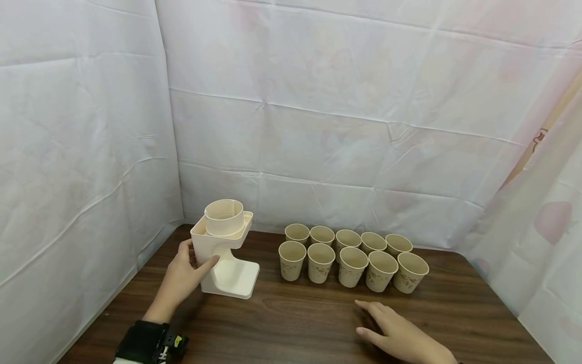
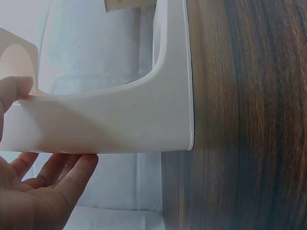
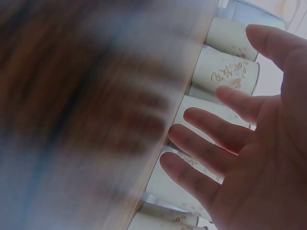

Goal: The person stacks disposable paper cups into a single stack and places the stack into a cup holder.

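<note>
A white plastic stand (image 1: pixel 232 275) with a round cup-like ring (image 1: pixel 224 217) in its top tray is upright on the left of the table. My left hand (image 1: pixel 182 275) grips its upright back, thumb on the near side and fingers on the other, as the left wrist view also shows with the hand (image 2: pixel 43 191). Two rows of beige paper cups (image 1: pixel 350 270) with brown leaf prints stand to the right, mouths up. In front of them my right hand (image 1: pixel 400 331) hovers with fingers extended, holding nothing. The right wrist view shows that palm (image 3: pixel 268 158) before the cups (image 3: pixel 225 72).
The dark wooden table (image 1: pixel 291 328) runs up to a pale cloth curtain (image 1: pixel 318 126) behind the cups. Another curtain (image 1: pixel 82 177) closes off the left side, near the stand. Cloth also hangs on the right.
</note>
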`<control>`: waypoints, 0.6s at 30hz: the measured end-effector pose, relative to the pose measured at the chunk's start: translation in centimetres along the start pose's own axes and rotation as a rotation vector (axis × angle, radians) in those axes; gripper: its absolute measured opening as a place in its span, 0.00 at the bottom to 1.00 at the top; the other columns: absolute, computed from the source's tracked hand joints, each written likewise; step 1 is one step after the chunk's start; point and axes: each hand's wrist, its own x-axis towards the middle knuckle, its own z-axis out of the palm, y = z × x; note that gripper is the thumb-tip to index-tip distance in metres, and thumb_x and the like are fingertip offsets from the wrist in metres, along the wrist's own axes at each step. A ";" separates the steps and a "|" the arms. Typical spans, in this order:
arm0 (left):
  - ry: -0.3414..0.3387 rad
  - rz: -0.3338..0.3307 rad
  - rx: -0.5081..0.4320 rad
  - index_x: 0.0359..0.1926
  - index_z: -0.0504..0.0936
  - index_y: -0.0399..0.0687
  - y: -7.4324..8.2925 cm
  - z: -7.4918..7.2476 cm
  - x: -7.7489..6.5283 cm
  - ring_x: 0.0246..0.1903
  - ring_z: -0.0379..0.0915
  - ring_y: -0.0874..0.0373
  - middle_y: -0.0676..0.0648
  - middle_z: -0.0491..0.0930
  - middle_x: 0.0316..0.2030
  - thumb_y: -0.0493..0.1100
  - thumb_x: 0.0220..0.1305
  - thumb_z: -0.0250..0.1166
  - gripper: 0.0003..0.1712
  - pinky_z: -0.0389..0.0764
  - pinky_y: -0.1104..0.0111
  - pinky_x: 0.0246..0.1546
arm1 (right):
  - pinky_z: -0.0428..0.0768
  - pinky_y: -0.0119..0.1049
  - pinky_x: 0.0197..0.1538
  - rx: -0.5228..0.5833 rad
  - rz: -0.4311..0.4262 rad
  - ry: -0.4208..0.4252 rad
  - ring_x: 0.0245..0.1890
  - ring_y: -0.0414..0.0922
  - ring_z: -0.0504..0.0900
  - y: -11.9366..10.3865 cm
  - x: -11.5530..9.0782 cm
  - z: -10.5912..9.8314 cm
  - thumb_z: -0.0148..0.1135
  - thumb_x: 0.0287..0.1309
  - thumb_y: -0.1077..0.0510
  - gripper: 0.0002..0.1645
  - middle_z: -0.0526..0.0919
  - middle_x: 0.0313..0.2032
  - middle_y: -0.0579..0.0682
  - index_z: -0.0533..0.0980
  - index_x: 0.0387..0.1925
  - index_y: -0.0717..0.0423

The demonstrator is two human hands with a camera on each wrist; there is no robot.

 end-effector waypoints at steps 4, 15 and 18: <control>0.008 0.001 0.004 0.64 0.53 0.38 0.4 0.0 -0.2 0.41 0.71 0.46 0.33 0.72 0.46 0.68 0.54 0.60 0.51 0.77 0.52 0.38 | 0.74 0.52 0.52 -0.022 -0.029 -0.004 0.57 0.44 0.68 -0.3 0.0 0.0 0.47 0.63 0.34 0.36 0.71 0.59 0.44 0.64 0.64 0.50; 0.006 0.033 -0.018 0.64 0.52 0.37 0.5 0.2 -0.3 0.45 0.71 0.44 0.33 0.71 0.47 0.67 0.55 0.61 0.50 0.78 0.49 0.41 | 0.75 0.50 0.53 -0.026 -0.035 0.004 0.57 0.42 0.68 -0.8 0.2 -0.2 0.47 0.62 0.33 0.36 0.71 0.58 0.43 0.64 0.64 0.50; 0.003 0.044 -0.029 0.64 0.53 0.37 0.5 0.3 -0.3 0.45 0.71 0.44 0.33 0.72 0.47 0.67 0.55 0.61 0.50 0.79 0.49 0.42 | 0.75 0.50 0.53 -0.026 -0.033 0.000 0.57 0.42 0.68 -0.9 0.2 -0.3 0.47 0.62 0.33 0.36 0.71 0.58 0.43 0.64 0.64 0.50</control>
